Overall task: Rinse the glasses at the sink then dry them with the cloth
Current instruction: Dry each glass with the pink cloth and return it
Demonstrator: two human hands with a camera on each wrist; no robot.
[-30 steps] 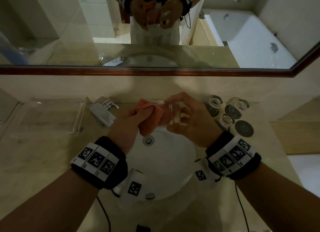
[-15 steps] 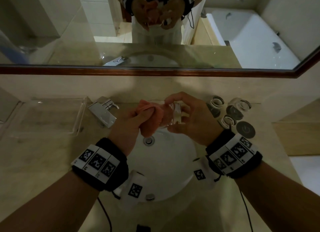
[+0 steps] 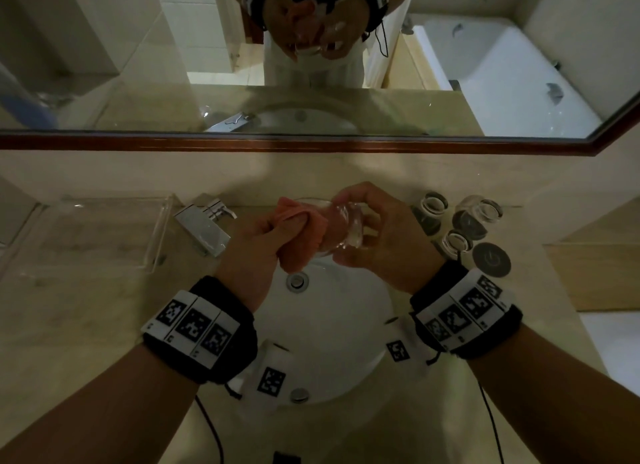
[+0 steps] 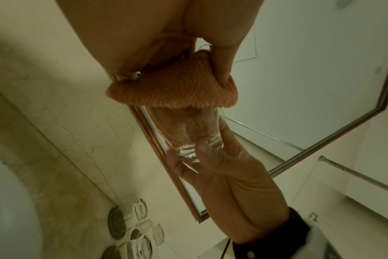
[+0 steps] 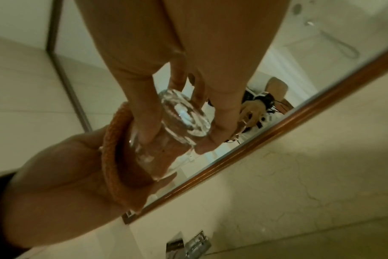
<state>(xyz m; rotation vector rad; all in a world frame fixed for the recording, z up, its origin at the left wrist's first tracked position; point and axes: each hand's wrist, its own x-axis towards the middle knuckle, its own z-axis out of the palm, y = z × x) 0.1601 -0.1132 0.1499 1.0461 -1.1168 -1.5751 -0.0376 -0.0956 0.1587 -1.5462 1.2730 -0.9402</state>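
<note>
Over the white sink my right hand grips a clear glass by its thick base, lying on its side. My left hand holds an orange cloth and pushes part of it into the glass's mouth. In the left wrist view the cloth bunches at the rim and fills the glass. The right wrist view shows my fingertips round the base of the glass, the cloth behind it.
Three more glasses stand with dark round coasters on the counter right of the sink. A chrome tap sits at the sink's back left, a clear tray further left. A mirror runs along the wall.
Both hands have risen slightly over the sink, the glass has turned in my right hand, and the cloth sits deeper inside it.
</note>
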